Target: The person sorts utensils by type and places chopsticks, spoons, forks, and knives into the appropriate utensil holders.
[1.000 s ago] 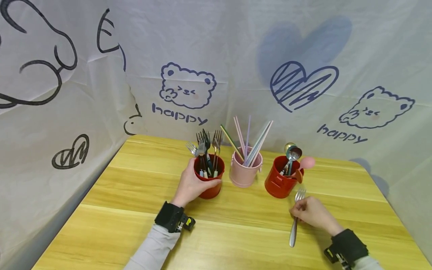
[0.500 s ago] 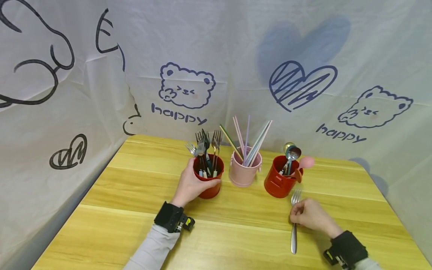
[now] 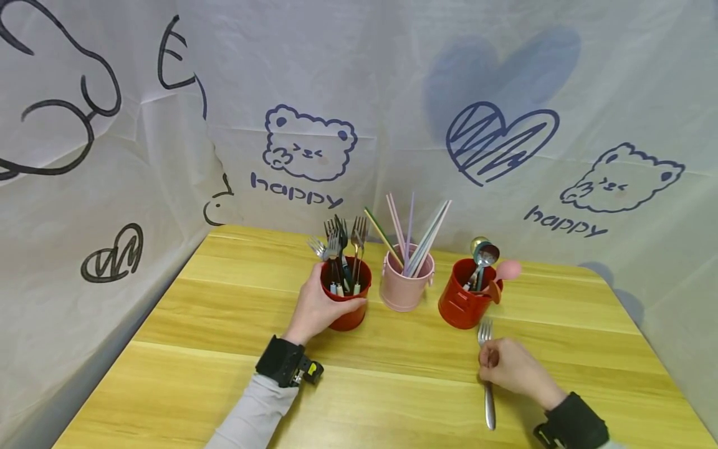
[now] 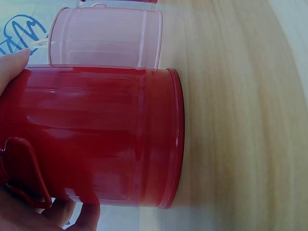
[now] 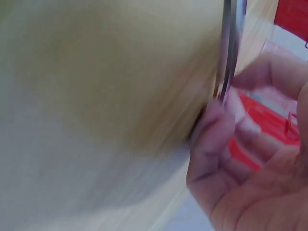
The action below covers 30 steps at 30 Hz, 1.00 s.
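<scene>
On the left, my left hand [image 3: 318,305] grips a red bucket [image 3: 349,319] that holds several forks [image 3: 339,249], tines up. The left wrist view has the same red bucket [image 4: 96,130] filling much of the frame, thumb on one side and fingers on the other. At the right, my right hand [image 3: 517,372] pinches a metal fork [image 3: 489,405] at its middle. Its tines point away toward the other red bucket and its handle points toward me. In the right wrist view, the fork [image 5: 232,43] is between thumb and fingers, close to the tabletop.
A pink bucket [image 3: 405,293] with several straws [image 3: 412,249] stands between the two red ones. The right red bucket [image 3: 462,308] holds several spoons [image 3: 487,254]. All stand on a wooden table [image 3: 392,386], before a white cloth [image 3: 392,81] with drawings.
My right hand and the fork have shifted slightly toward me, and the fork has turned to lie straighter. My left hand stays on its bucket.
</scene>
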Each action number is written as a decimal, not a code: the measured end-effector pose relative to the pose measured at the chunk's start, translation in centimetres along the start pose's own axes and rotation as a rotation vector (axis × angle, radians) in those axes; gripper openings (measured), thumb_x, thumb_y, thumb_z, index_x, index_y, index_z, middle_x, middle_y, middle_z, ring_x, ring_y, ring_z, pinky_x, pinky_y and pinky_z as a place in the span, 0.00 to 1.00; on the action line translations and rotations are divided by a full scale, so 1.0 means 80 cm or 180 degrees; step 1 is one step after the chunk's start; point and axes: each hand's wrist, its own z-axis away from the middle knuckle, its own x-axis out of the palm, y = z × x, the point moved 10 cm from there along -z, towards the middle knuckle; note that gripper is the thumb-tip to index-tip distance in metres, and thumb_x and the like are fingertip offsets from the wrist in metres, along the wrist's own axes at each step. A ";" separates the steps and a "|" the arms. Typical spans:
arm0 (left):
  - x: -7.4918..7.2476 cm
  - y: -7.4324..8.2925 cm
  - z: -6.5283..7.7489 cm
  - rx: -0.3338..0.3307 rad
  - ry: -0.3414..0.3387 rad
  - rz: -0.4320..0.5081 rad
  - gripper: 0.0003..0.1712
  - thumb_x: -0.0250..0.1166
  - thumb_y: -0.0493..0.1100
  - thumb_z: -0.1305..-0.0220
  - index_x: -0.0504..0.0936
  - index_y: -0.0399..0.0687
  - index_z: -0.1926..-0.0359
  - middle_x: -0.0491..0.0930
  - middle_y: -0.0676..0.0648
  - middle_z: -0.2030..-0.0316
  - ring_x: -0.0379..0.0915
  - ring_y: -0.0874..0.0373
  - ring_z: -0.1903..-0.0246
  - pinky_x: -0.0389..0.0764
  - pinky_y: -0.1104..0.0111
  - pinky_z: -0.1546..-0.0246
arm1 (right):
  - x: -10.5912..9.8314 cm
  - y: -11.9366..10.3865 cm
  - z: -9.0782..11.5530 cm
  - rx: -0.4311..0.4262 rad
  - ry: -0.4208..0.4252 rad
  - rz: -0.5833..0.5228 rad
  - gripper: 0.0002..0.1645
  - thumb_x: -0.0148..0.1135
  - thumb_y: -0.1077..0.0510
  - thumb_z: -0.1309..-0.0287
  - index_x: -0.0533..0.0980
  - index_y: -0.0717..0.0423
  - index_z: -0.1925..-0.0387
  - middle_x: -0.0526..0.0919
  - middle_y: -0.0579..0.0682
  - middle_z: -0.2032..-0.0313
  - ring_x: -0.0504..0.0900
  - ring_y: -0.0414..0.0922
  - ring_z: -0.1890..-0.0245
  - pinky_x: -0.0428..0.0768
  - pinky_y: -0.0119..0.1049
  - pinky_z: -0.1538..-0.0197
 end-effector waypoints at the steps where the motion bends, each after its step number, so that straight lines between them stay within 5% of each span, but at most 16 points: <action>1: 0.000 0.000 0.000 0.0006 0.0005 -0.0001 0.51 0.83 0.49 0.55 0.64 0.46 0.33 0.76 0.41 0.37 0.76 0.44 0.39 0.79 0.49 0.37 | -0.001 0.002 0.000 0.0108 0.0060 0.0040 0.11 0.73 0.62 0.53 0.75 0.53 0.74 0.74 0.43 0.78 0.69 0.37 0.78 0.64 0.27 0.76; 11: -0.002 0.001 0.001 0.0025 0.0037 -0.0015 0.51 0.83 0.49 0.56 0.65 0.45 0.34 0.78 0.41 0.38 0.77 0.45 0.40 0.80 0.50 0.38 | -0.011 0.015 0.002 0.0811 0.0390 0.0242 0.19 0.71 0.61 0.56 0.69 0.60 0.66 0.71 0.49 0.77 0.69 0.44 0.79 0.64 0.34 0.76; 21: 0.000 0.004 0.001 0.0101 0.0036 0.0013 0.51 0.83 0.48 0.56 0.65 0.45 0.34 0.78 0.40 0.39 0.77 0.45 0.40 0.79 0.49 0.38 | -0.011 0.033 0.000 0.1001 0.0301 0.0045 0.32 0.73 0.58 0.54 0.67 0.70 0.53 0.72 0.51 0.76 0.72 0.45 0.77 0.68 0.35 0.74; 30: -0.001 0.003 0.001 0.0092 0.0036 0.0031 0.51 0.83 0.48 0.55 0.65 0.45 0.34 0.77 0.40 0.38 0.77 0.44 0.40 0.80 0.48 0.38 | -0.017 0.046 0.003 0.1094 0.0256 -0.0317 0.30 0.72 0.56 0.51 0.70 0.72 0.52 0.79 0.53 0.74 0.75 0.44 0.75 0.72 0.35 0.70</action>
